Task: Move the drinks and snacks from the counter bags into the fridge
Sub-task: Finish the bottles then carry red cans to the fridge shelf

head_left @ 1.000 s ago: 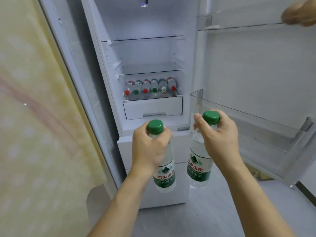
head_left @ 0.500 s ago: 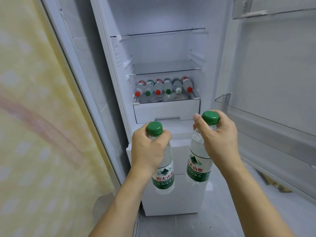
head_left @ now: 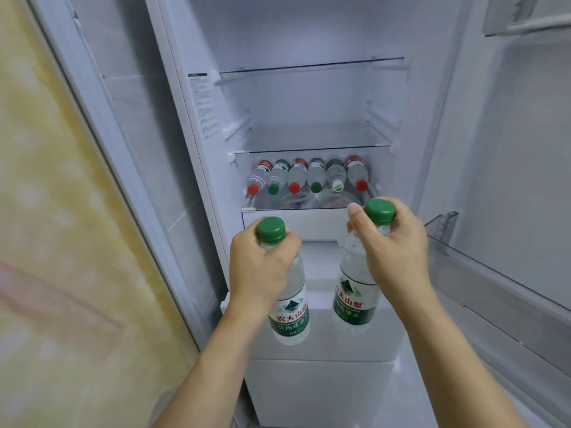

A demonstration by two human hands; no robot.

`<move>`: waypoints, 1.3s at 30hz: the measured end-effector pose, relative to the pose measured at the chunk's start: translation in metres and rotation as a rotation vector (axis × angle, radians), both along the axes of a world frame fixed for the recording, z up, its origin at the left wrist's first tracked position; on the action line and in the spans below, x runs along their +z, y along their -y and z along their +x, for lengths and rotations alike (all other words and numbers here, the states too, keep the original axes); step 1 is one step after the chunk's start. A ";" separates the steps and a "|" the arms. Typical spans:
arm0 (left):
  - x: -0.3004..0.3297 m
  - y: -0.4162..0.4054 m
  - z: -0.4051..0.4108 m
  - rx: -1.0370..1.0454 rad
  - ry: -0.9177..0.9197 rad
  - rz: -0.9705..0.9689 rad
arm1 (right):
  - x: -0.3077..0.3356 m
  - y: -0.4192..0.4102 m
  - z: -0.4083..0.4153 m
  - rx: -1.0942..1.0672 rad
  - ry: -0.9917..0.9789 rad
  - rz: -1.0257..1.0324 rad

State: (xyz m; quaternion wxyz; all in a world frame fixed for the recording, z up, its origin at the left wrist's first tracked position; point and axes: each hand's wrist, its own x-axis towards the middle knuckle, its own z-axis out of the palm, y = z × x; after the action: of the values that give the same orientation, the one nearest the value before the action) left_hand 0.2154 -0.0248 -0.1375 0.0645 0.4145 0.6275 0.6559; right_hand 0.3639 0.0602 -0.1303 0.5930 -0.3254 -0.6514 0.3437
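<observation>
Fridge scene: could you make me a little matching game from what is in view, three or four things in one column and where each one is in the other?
Things
1. left hand
2. right hand
3. row of bottles
4. door bin

Places or states
A. lying on their sides on the lower glass shelf, caps toward the camera
B. clear, on the open door at the right
C. grips the left bottle just under its green cap
D. grips the right bottle near its neck

Pairs: 1-C, 2-D, 3-A, 4-B

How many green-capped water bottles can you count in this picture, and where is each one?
5. One in the left hand, one in the right hand, three lying in the row on the fridge shelf: caps at. More may be hidden.
</observation>
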 end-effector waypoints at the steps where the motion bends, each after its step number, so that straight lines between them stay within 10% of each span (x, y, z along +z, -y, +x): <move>1: 0.000 -0.008 -0.002 0.001 -0.003 0.005 | 0.000 -0.009 -0.003 0.003 -0.003 -0.001; 39: 0.004 -0.191 -0.194 0.106 -0.172 0.309 | 0.016 -0.187 -0.211 -0.063 -0.200 0.072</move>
State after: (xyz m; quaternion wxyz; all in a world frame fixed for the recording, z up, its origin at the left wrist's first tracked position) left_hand 0.0217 0.1667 -0.1337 -0.0887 0.4406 0.5433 0.7091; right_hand 0.1533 0.2474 -0.1143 0.6768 -0.2887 -0.5903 0.3320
